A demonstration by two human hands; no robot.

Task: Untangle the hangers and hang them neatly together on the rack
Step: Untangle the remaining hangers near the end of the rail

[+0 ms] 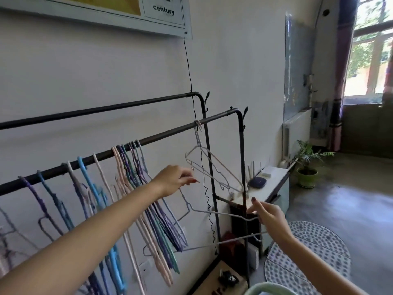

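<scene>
Step in hand: freeing one pale wire hanger (221, 213) from the bunch so it can go on the rail; my reading, not a thing seen
Left hand (174, 180): reaches across in front of the rack, fingertips drawn together in a pinch near the hook end of that hanger; whether they truly grip the wire is too fine to tell; placed there, I judge, to guide the hook
Right hand (268, 213): thumb and fingers pinch the hanger's far shoulder, holding the frame out level and away from the rest so it cannot snag again
Front rail (170, 133): carries nearly all the hangers; the dark back rail (106, 108) shows none
Tight cluster (131, 167): pink, purple and teal hangers pressed together near mid-rail, the neat group the task wants
Loose hangers (85, 184): blue, lilac and pale ones spread apart to the left, some seemingly crossed lower down; still to be sorted
Lone pair (212, 167): white wire hangers near the rail's right end, well apart from the cluster
Progress: roughly midway, by my estimate
Risk: the held hanger's lower bar may catch the cluster's bottoms; the black cable (189, 67) hangs close by
Nearby: a router (257, 181) on a white cabinet (276, 186); a potted plant (307, 167) beyond
</scene>
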